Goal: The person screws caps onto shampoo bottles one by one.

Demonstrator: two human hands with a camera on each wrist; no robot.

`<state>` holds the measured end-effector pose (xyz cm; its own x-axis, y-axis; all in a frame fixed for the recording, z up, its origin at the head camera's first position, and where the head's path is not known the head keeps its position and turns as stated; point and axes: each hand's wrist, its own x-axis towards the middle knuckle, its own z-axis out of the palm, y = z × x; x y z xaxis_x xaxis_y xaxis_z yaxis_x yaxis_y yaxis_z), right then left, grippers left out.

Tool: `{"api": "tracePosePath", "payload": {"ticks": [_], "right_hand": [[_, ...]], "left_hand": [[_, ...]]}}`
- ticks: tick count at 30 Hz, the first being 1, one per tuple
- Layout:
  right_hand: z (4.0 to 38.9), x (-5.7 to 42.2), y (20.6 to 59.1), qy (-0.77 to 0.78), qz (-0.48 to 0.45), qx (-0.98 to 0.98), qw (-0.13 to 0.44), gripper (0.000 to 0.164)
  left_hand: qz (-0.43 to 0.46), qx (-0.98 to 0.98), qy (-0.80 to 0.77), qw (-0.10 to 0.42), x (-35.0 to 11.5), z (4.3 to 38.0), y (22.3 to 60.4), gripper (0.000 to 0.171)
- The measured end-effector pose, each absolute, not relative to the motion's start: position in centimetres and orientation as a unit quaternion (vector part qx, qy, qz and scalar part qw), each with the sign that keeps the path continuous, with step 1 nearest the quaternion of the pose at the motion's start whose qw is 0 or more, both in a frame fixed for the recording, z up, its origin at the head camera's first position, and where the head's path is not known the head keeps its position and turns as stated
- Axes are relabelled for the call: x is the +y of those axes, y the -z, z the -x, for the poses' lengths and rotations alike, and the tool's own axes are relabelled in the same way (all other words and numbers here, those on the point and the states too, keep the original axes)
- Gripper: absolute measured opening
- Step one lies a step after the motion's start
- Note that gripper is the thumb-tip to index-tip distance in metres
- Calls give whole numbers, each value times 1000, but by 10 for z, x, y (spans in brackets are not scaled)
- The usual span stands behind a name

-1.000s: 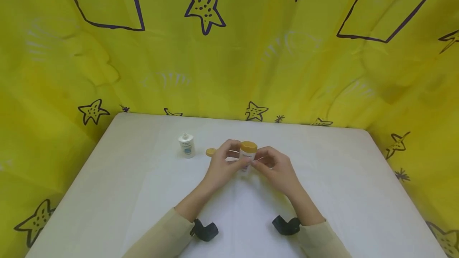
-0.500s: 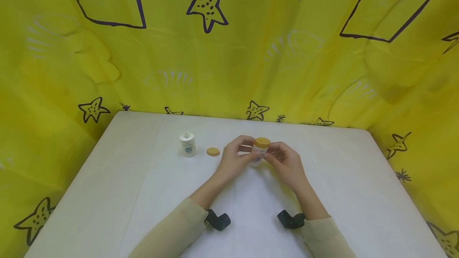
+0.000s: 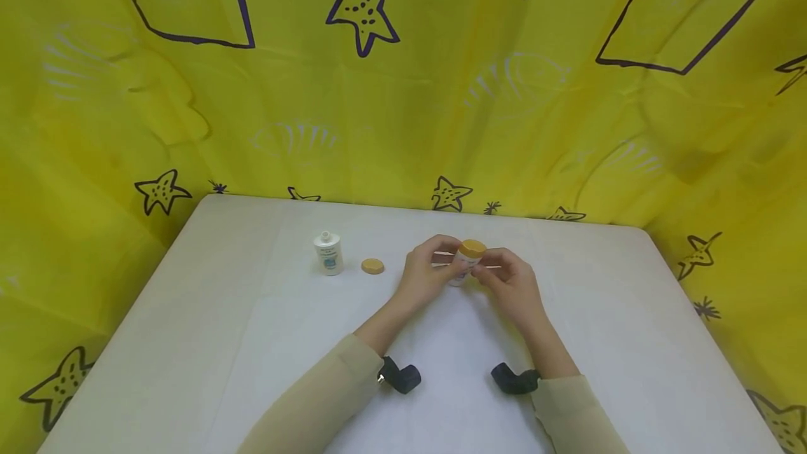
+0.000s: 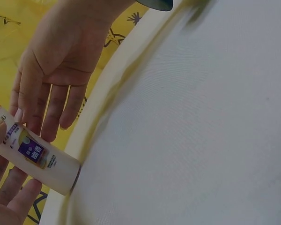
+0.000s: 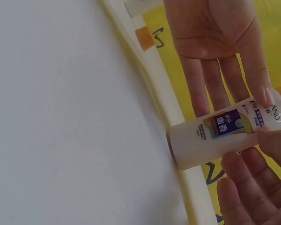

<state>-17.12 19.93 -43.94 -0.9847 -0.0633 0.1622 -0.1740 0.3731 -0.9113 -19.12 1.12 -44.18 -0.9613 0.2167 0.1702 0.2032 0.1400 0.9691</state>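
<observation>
Both hands meet at a small white bottle (image 3: 464,266) with an orange-yellow cap (image 3: 472,249), near the middle of the table. A purple panel marks its label (image 5: 223,123). My left hand (image 3: 424,275) holds it from the left, thumb across the front and fingers behind. From the other side my right hand (image 3: 513,287) grips it, its thumb (image 5: 274,140) also on the front, just below the cap. The bottle leans a little, base low at the tabletop; I cannot tell whether it touches. Part of its body is hidden by the thumbs.
Left of the hands stands an uncapped white bottle (image 3: 328,254) with a narrow neck. A loose orange-yellow cap (image 3: 373,266) lies between it and my left hand. The white table (image 3: 302,349) ends at a yellow patterned curtain (image 3: 403,104).
Both hands have moved to the right and slightly away from me with the bottle, which now leans more. The loose cap, partly covered a second ago, shows fully.
</observation>
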Motion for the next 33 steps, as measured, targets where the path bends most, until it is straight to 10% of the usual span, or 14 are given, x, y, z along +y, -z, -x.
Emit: {"api": "tracePosePath", "payload": {"ticks": [33], "right_hand": [[165, 206, 411, -513, -49, -854, 70, 34]], "left_hand": [[-163, 793, -586, -44, -36, 162, 424, 43]]}}
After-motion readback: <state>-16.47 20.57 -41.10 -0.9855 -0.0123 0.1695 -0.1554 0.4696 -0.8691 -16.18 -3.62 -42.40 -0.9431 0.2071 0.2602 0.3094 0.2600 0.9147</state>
